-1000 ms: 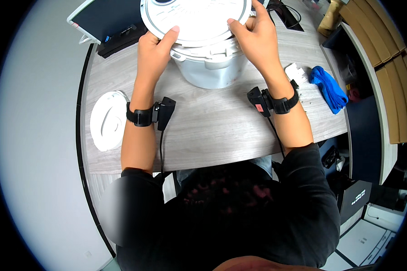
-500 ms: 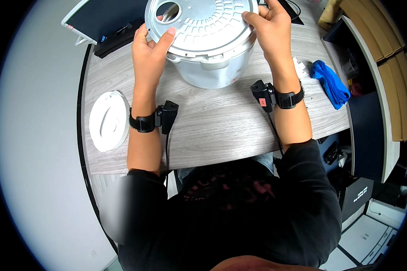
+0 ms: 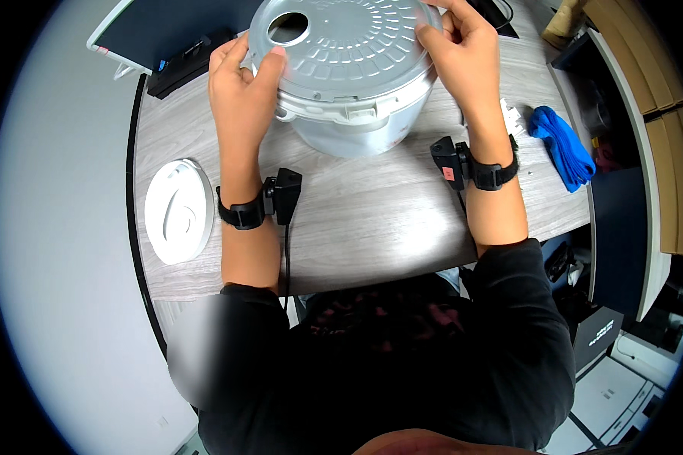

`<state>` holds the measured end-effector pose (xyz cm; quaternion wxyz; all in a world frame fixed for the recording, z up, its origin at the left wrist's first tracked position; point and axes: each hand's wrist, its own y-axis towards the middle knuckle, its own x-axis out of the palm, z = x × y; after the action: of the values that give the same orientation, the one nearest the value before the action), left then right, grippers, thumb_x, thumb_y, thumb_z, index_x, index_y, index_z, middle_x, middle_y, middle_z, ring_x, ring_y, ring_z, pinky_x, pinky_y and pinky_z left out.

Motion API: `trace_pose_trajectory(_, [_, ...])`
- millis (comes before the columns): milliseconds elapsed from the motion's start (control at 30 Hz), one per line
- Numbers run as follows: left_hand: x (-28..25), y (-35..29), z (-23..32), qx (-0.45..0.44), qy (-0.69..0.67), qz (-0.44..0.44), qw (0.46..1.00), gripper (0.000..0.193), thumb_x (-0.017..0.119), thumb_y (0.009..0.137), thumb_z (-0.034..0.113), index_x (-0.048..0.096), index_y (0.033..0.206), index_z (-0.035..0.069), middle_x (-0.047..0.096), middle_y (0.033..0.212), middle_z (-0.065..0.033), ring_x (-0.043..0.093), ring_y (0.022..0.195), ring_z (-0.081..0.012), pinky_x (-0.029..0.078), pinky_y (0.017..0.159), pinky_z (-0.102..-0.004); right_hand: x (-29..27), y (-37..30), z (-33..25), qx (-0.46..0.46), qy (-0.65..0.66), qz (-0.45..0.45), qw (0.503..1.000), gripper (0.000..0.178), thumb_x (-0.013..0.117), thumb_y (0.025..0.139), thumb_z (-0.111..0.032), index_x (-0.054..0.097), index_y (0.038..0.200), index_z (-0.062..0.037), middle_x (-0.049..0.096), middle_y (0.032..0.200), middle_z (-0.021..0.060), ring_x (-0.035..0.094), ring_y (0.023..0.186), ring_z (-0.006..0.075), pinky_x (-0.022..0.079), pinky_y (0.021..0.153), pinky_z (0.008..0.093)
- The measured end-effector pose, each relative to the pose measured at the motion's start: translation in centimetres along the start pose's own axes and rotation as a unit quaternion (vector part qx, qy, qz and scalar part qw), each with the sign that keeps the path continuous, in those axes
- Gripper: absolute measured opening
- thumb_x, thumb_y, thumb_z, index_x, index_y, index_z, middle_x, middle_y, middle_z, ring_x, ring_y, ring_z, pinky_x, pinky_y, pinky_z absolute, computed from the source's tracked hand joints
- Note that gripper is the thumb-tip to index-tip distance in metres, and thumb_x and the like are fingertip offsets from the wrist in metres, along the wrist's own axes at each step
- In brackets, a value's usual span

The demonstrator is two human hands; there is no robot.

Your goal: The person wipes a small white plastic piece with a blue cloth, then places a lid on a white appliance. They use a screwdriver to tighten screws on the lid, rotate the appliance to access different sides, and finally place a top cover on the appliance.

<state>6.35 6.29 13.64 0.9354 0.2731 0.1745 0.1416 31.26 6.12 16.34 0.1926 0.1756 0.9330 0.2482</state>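
Note:
A round silvery-grey lid with a circular hole at its left and a ring of raised ribs sits on top of a pale grey tub. The tub stands on the table in front of me, and its far side runs out of view. My left hand grips the lid's left edge, thumb on top and fingers at the side. Across from it, my right hand holds the right edge in the same way, its fingers partly hidden. Both wrists wear black straps with small black devices.
A white oval cover lies at the table's left edge. To the right are a blue cloth and white scraps. A monitor stands at the back left. Shelving with cardboard boxes borders the right side.
The lid, tilted and raised off the tub before, now lies lower and flatter on its rim. Both hands have come down with it, still holding its edges.

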Motion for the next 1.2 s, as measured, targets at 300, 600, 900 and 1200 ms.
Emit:
trace_pose_trajectory(300, [0.0,-0.7,0.8,-0.033,-0.004,-0.018,0.999,0.034,0.068,0.092,0.018,0.069,0.122,0.003,0.054,0.122,-0.0076,0.058,0.084,-0.0102,0.049,0.072,-0.0241,-0.8,0.2,-1.0,0.007,-0.118,-0.067,0.991,0.037,0.067,0.074,-0.011,0.069,0.11,-0.0001,0.058,0.064,0.0088,0.057,0.058,0.0173,0.045,0.057,0.0296])
trace_pose_trajectory(600, [-0.4,-0.3,-0.2,-0.045,0.098,-0.033,0.994,0.042,0.07,0.089,0.018,0.06,0.124,-0.004,0.063,0.108,-0.0081,0.055,0.066,-0.0048,0.043,0.055,-0.0213,-0.4,0.3,1.6,-0.155,-0.15,-0.053,0.975,0.043,0.066,0.08,-0.026,0.067,0.116,-0.0012,0.068,0.11,0.0155,0.066,0.096,0.0292,0.047,0.089,0.0404])
trace_pose_trajectory(900, [-0.6,0.0,-0.2,-0.058,0.004,-0.055,0.997,0.046,0.071,0.083,0.021,0.062,0.124,0.001,0.056,0.119,-0.0132,0.054,0.062,-0.0095,0.047,0.06,-0.0258,-0.4,0.6,2.2,-0.197,-0.127,-0.06,0.97,0.037,0.063,0.079,-0.021,0.07,0.11,-0.0031,0.067,0.113,0.0138,0.064,0.092,0.0297,0.052,0.081,0.0384])
trace_pose_trajectory(1200, [-0.6,0.3,-1.6,0.018,0.078,-0.078,0.994,0.052,0.065,0.091,0.023,0.055,0.137,0.002,0.053,0.129,-0.015,0.063,0.095,-0.0165,0.052,0.076,-0.0286,-0.7,0.1,1.3,-0.168,-0.137,-0.078,0.973,0.037,0.064,0.08,-0.022,0.07,0.113,-0.0047,0.069,0.115,0.0134,0.066,0.09,0.03,0.053,0.077,0.037])
